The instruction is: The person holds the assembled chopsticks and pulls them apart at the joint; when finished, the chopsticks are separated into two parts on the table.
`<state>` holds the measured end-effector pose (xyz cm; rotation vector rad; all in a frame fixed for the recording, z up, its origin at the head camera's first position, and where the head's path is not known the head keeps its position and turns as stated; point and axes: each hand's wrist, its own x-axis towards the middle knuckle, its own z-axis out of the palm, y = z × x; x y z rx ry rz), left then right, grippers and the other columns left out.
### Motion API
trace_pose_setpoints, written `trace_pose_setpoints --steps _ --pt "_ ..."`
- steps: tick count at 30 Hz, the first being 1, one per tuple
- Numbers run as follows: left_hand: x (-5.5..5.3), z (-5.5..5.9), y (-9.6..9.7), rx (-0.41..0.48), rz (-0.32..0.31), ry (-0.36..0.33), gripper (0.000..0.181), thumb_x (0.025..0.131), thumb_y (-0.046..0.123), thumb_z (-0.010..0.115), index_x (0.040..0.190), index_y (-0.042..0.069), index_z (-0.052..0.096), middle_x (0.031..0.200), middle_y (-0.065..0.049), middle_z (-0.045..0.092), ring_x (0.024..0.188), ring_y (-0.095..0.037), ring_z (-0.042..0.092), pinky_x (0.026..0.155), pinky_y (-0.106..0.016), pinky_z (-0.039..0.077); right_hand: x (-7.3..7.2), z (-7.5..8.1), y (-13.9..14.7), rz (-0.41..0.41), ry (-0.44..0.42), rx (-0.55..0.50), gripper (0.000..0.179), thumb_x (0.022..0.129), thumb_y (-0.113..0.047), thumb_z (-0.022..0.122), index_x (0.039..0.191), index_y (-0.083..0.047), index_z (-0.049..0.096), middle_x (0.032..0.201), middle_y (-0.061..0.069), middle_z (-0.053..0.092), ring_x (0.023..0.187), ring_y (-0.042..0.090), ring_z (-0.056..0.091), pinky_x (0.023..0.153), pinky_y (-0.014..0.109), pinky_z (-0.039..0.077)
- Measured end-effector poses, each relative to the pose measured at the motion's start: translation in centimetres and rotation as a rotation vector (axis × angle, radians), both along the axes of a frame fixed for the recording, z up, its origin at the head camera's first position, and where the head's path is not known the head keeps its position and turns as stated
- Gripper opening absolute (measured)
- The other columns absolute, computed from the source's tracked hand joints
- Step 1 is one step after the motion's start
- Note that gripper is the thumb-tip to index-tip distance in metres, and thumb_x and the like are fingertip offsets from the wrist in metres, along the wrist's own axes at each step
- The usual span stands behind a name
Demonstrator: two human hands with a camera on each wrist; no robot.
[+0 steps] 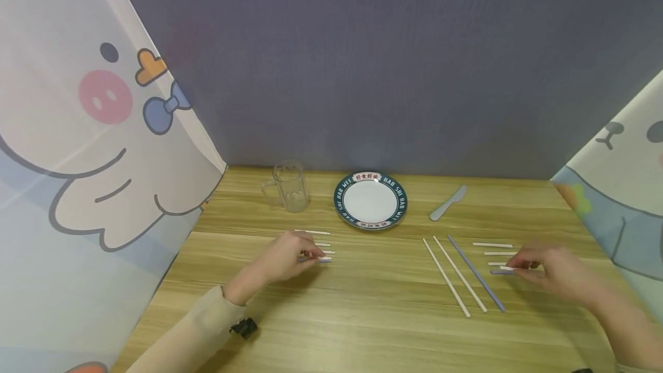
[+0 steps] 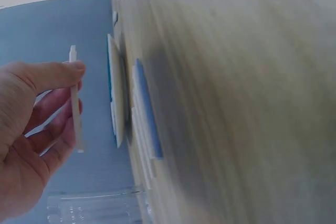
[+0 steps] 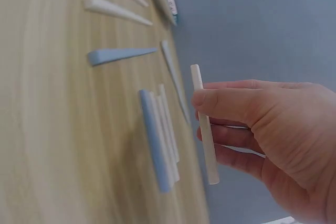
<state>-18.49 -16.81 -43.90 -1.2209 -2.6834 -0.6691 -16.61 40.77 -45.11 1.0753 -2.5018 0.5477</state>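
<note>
White stick (image 2: 77, 129), pinched between thumb and fingers of the left grip (image 1: 289, 257); its twin (image 3: 209, 153) is pinched likewise in the right grip (image 1: 556, 272). Both hover over the counter (image 1: 362, 327), each near a short row of white sticks with a blue stick ( (image 2: 149, 114) left, (image 3: 153, 140) right) on the person's side. Thin pieces held lightly could twist or slip if the thumb presses off-centre, and lowering one too close could knock its row askew. Long sticks (image 1: 460, 275) lie just beside the right row (easily nudged by a careless sweep). Pale wood grain covers the counter; plate (image 1: 370, 201), mug (image 1: 295, 193) and knife (image 1: 448, 203) stand farther back, before a grey wall (image 1: 383, 62) flanked by cartoon panels (image 1: 155, 171).
</note>
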Motion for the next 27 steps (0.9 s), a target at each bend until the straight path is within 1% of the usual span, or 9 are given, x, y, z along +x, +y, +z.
trace_pose_setpoints --steps 3,7,9,11,15,18,20,23,27 --pt "0.2 -0.5 0.0 -0.011 -0.01 -0.014 0.009 0.087 0.008 0.086 0.095 0.012 0.084 0.086 0.004 0.077 0.077 -0.005 0.068 0.072 -0.017 0.057 0.2 -0.7 0.3 -0.013 -0.028 0.002 0.045 0.056 0.006 0.094 0.085 -0.024 0.076 0.079 -0.022 0.064 0.073 -0.012 0.055 0.062 0.009 0.044" --pt "0.5 -1.2 0.0 -0.036 0.002 -0.07 0.007 0.086 0.01 0.087 0.09 0.012 0.082 0.085 0.003 0.077 0.074 -0.003 0.066 0.069 -0.013 0.054 0.6 -1.3 0.4 -0.034 -0.07 0.023 0.045 0.058 0.008 0.093 0.084 -0.026 0.077 0.081 -0.022 0.063 0.075 -0.014 0.052 0.06 0.009 0.04" --pt "0.5 -1.6 -0.1 -0.059 0.014 -0.095 0.006 0.086 0.01 0.087 0.088 0.013 0.082 0.084 0.004 0.076 0.073 -0.001 0.064 0.068 -0.012 0.054 0.7 -1.5 0.5 -0.021 -0.092 0.03 0.045 0.06 0.008 0.093 0.084 -0.026 0.078 0.082 -0.022 0.064 0.075 -0.014 0.052 0.06 0.009 0.039" --pt "0.6 -1.9 -0.1 -0.085 0.028 -0.113 0.006 0.087 0.011 0.087 0.088 0.014 0.082 0.084 0.005 0.075 0.073 0.002 0.062 0.068 -0.012 0.053 0.7 -1.6 0.6 -0.001 -0.116 0.033 0.044 0.061 0.008 0.092 0.085 -0.027 0.078 0.083 -0.022 0.065 0.076 -0.013 0.055 0.061 0.009 0.041" --pt "0.7 -2.4 -0.3 -0.11 0.038 -0.127 0.007 0.087 0.011 0.087 0.089 0.015 0.082 0.083 0.007 0.074 0.073 0.005 0.059 0.067 -0.013 0.052 0.8 -1.9 0.8 0.015 -0.158 0.045 0.042 0.065 0.007 0.092 0.088 -0.026 0.078 0.086 -0.02 0.067 0.078 -0.012 0.058 0.062 0.009 0.044" --pt "0.7 -2.6 -0.3 -0.11 0.043 -0.138 0.007 0.087 0.012 0.087 0.089 0.015 0.082 0.083 0.008 0.073 0.073 0.007 0.056 0.066 -0.012 0.05 0.7 -2.2 0.8 0.003 -0.155 0.051 0.042 0.065 0.007 0.092 0.088 -0.027 0.078 0.086 -0.021 0.067 0.077 -0.012 0.057 0.062 0.009 0.042" --pt "0.6 -2.8 -0.4 -0.108 0.042 -0.143 0.006 0.087 0.012 0.087 0.089 0.015 0.082 0.083 0.008 0.072 0.072 0.006 0.056 0.065 -0.012 0.049 0.6 -2.4 0.8 0.011 -0.146 0.043 0.043 0.064 0.008 0.092 0.087 -0.025 0.078 0.086 -0.019 0.067 0.077 -0.012 0.057 0.061 0.009 0.042" --pt "0.6 -2.8 -0.5 -0.112 0.039 -0.148 0.006 0.088 0.013 0.087 0.088 0.016 0.082 0.083 0.008 0.073 0.073 0.005 0.057 0.066 -0.013 0.05 0.6 -2.7 0.6 0.014 -0.116 0.034 0.045 0.061 0.009 0.092 0.086 -0.026 0.079 0.085 -0.02 0.066 0.077 -0.012 0.056 0.061 0.009 0.041" --pt "0.5 -2.9 -0.6 -0.125 0.033 -0.151 0.006 0.089 0.012 0.086 0.088 0.016 0.081 0.084 0.007 0.074 0.074 0.002 0.061 0.067 -0.014 0.051 0.5 -2.8 0.4 0.009 -0.099 0.028 0.044 0.061 0.008 0.092 0.086 -0.026 0.079 0.084 -0.022 0.063 0.075 -0.013 0.053 0.06 0.01 0.04"
